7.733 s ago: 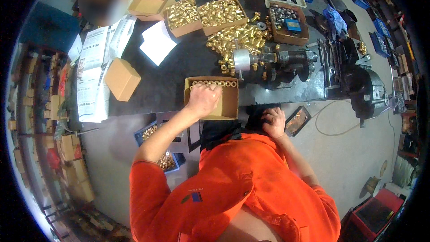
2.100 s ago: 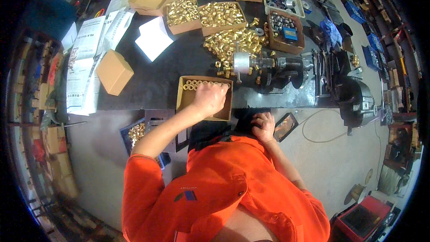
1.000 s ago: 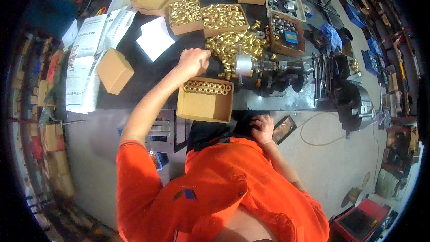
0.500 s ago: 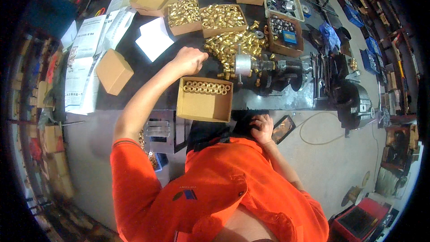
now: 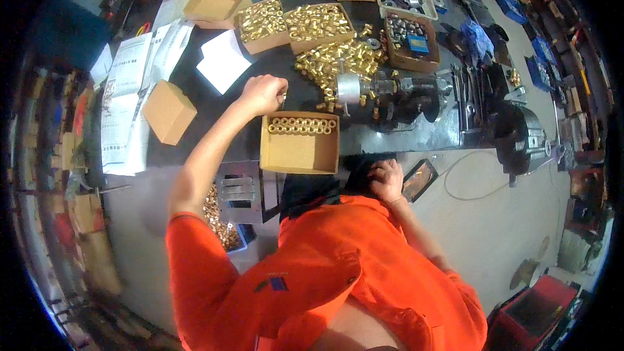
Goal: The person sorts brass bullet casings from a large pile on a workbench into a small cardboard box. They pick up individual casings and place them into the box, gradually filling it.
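My left hand (image 5: 263,95) is closed just above the top left corner of a small open cardboard box (image 5: 299,158). A brass glint shows at its fingertips, a small brass nut (image 5: 284,93) mostly hidden by the fingers. Inside the box, brass nuts (image 5: 301,125) stand in two neat rows along the far wall, holes upward. A loose pile of brass nuts (image 5: 335,64) lies beyond the box to the right. My right hand (image 5: 388,181) rests on my dark-clothed thigh, fingers loosely bent and a little apart, with nothing visible in it.
Two cardboard boxes full of brass nuts (image 5: 262,21) stand behind the pile. A metal shaft-like fixture (image 5: 406,91) sits to the right, beside wrenches (image 5: 465,107). White paper (image 5: 223,65) and a closed cardboard box (image 5: 170,112) lie left. A blue bin of brass pieces (image 5: 229,234) is below the bench.
My left hand has moved left and slightly down, away from the loose pile, and brass now shows at its fingertips. My right hand stays on the thigh. The whole view has shifted slightly.
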Demonstrator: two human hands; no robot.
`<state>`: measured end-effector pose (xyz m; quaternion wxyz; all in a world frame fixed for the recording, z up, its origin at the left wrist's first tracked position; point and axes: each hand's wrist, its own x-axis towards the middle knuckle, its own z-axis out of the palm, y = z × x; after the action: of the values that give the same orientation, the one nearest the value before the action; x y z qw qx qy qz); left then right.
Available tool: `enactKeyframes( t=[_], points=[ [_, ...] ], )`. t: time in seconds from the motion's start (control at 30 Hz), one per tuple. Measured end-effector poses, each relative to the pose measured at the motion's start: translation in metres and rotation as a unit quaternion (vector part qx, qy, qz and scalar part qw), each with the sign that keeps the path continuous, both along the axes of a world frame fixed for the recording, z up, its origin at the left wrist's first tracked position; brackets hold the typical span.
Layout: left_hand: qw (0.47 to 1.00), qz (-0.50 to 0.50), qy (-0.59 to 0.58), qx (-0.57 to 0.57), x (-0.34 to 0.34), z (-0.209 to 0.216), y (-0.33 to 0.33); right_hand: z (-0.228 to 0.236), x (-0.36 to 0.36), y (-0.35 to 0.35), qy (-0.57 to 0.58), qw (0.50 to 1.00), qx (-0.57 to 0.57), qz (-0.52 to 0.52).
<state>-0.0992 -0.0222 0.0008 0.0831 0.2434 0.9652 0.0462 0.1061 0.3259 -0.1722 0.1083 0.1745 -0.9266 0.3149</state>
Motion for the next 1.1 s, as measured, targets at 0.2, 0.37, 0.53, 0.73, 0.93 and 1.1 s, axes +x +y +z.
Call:
enactKeyframes(
  t=[0.2,0.37,0.53,0.73,0.93,1.1],
  points=[
    [0.982,-0.042,0.114,0.144,0.04,0.031,0.017,0.002,0.0,0.0,0.002,1.0,-0.004,-0.001],
    [0.954,-0.144,0.12,0.234,0.093,0.016,0.047,0.001,0.0,-0.001,0.011,1.0,0.003,-0.004],
    [0.964,-0.143,0.079,0.211,0.112,-0.019,0.064,0.0,0.0,0.001,0.007,1.0,-0.004,-0.004],
    [0.982,-0.131,0.085,0.105,0.105,-0.023,0.071,0.005,0.0,-0.002,0.005,1.0,-0.012,-0.015],
    [0.98,-0.152,0.074,0.107,0.095,-0.021,0.073,0.0,0.0,-0.001,0.008,1.0,-0.004,-0.01],
    [0.975,-0.171,0.073,0.12,0.091,-0.024,0.071,-0.002,0.0,0.0,0.01,1.0,-0.001,-0.008]
  ],
)
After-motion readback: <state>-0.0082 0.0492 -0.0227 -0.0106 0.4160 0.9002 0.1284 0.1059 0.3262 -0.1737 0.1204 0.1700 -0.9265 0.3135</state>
